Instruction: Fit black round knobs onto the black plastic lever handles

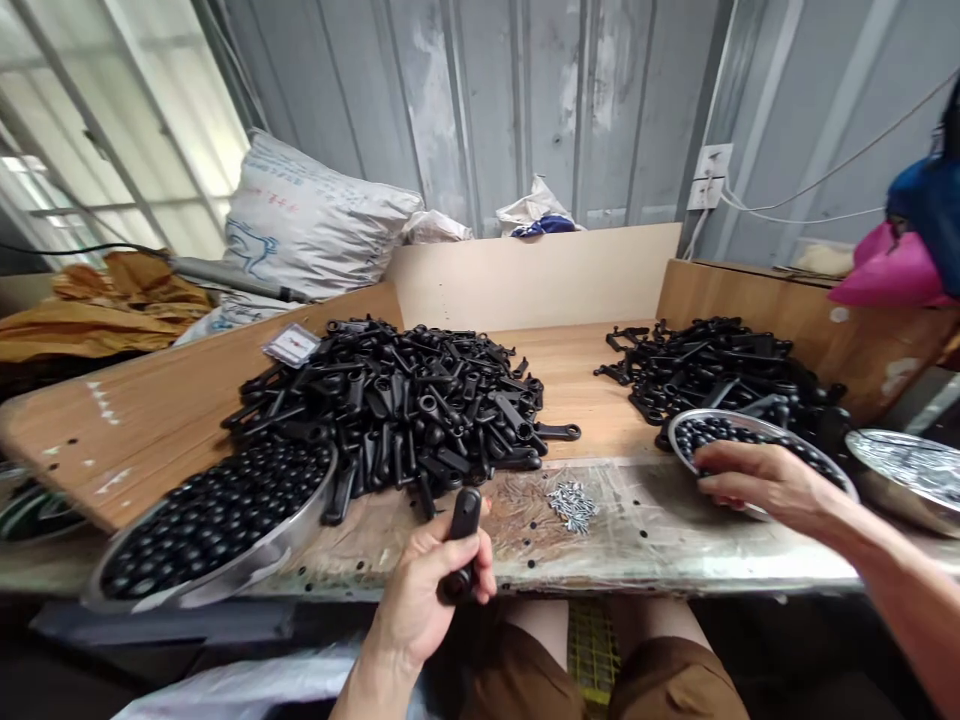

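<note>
Meanwhile left hand (431, 590) grips a black handle (461, 540) (upright); right hand (757, 480) reaches, curled, into bowl (679, 430).

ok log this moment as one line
left hand: grips black handle | right hand: reaching into bowl of black balls | screws: loose on bench

One head-worn view looks forward and down, close over the workbench (570, 400); corrugated metal wall (487, 100) fills the upper frame.
</note>
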Demonstrator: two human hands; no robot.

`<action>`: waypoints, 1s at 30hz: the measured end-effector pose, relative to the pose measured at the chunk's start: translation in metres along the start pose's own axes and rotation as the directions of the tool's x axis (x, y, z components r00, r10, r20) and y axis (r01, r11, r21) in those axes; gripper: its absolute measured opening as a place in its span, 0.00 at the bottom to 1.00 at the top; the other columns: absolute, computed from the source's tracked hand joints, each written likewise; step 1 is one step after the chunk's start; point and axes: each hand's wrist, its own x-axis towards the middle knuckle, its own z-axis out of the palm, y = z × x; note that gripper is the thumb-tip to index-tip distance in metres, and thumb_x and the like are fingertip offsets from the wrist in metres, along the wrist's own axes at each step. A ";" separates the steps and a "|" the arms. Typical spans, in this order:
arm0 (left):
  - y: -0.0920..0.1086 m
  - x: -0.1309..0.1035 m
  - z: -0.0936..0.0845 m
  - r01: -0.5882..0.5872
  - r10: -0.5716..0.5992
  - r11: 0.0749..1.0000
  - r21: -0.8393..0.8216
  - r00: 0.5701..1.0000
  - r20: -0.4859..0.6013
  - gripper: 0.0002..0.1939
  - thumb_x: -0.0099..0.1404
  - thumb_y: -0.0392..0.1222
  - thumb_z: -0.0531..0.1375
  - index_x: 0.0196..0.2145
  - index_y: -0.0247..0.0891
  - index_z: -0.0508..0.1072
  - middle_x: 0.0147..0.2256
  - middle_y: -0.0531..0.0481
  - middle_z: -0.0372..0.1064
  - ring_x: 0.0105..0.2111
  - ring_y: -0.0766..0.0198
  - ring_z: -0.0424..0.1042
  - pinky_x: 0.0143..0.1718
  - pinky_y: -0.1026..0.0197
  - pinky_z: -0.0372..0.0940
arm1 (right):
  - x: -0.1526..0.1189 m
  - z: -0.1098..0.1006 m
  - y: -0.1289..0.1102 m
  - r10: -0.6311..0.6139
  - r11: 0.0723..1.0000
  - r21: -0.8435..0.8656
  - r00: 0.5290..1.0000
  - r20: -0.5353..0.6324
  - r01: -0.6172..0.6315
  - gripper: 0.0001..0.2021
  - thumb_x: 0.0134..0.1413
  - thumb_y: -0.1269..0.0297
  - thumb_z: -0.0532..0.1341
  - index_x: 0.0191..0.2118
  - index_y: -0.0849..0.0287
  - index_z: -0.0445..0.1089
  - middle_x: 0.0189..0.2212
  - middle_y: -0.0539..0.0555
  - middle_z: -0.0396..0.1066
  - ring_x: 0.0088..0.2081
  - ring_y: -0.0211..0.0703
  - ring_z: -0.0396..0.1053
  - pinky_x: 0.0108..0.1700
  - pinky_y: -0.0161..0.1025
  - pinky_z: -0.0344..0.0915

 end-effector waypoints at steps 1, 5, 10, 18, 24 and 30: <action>-0.006 -0.002 0.005 0.007 -0.008 1.000 0.018 0.999 0.038 0.15 0.46 0.43 0.69 0.32 0.33 0.78 0.18 0.51 0.69 0.17 0.64 0.67 0.20 0.63 0.61 | -0.007 0.011 -0.010 -0.018 0.968 0.250 0.996 0.093 -0.005 0.12 0.43 0.60 0.65 0.35 0.60 0.76 0.22 0.53 0.70 0.24 0.43 0.67 0.27 0.38 0.62; -0.026 -0.012 0.020 -0.022 0.010 0.997 0.074 0.988 0.157 0.13 0.50 0.46 0.68 0.29 0.33 0.80 0.15 0.49 0.67 0.32 0.57 0.73 0.38 0.61 0.64 | -0.030 0.063 -0.040 -0.180 0.552 0.831 0.964 0.194 -0.064 0.14 0.39 0.60 0.71 0.34 0.61 0.76 0.25 0.56 0.73 0.26 0.43 0.70 0.25 0.36 0.65; -0.033 -0.023 0.033 0.121 -0.109 0.992 -0.035 0.966 0.233 0.11 0.50 0.45 0.69 0.33 0.38 0.79 0.22 0.52 0.70 0.22 0.63 0.70 0.22 0.65 0.61 | -0.042 0.111 -0.050 -0.273 0.238 0.951 0.927 0.259 -0.196 0.13 0.41 0.61 0.72 0.34 0.61 0.76 0.27 0.56 0.74 0.26 0.41 0.72 0.23 0.31 0.66; -0.039 -0.029 0.045 0.135 -0.116 0.984 -0.113 0.980 0.162 0.19 0.53 0.51 0.68 0.40 0.38 0.78 0.24 0.49 0.71 0.19 0.71 0.64 0.22 0.69 0.55 | -0.047 0.128 -0.052 -0.229 0.254 0.952 0.945 0.233 -0.173 0.13 0.36 0.62 0.74 0.31 0.60 0.77 0.21 0.51 0.71 0.22 0.34 0.64 0.23 0.29 0.60; -0.041 -0.028 0.050 0.113 -0.103 0.985 -0.132 0.992 0.078 0.13 0.49 0.47 0.71 0.28 0.36 0.77 0.21 0.52 0.67 0.23 0.66 0.67 0.24 0.66 0.61 | -0.051 0.121 -0.059 -0.170 0.446 0.893 0.973 0.158 -0.067 0.09 0.35 0.63 0.73 0.27 0.58 0.78 0.22 0.48 0.67 0.25 0.34 0.59 0.30 0.31 0.59; -0.047 -0.022 0.040 0.096 -0.090 0.991 -0.088 0.993 0.073 0.22 0.50 0.54 0.69 0.38 0.37 0.77 0.22 0.51 0.69 0.16 0.73 0.61 0.19 0.69 0.52 | -0.057 0.125 -0.053 -0.125 0.395 0.909 0.972 0.198 -0.134 0.09 0.39 0.63 0.72 0.30 0.58 0.78 0.19 0.48 0.65 0.22 0.31 0.57 0.25 0.28 0.55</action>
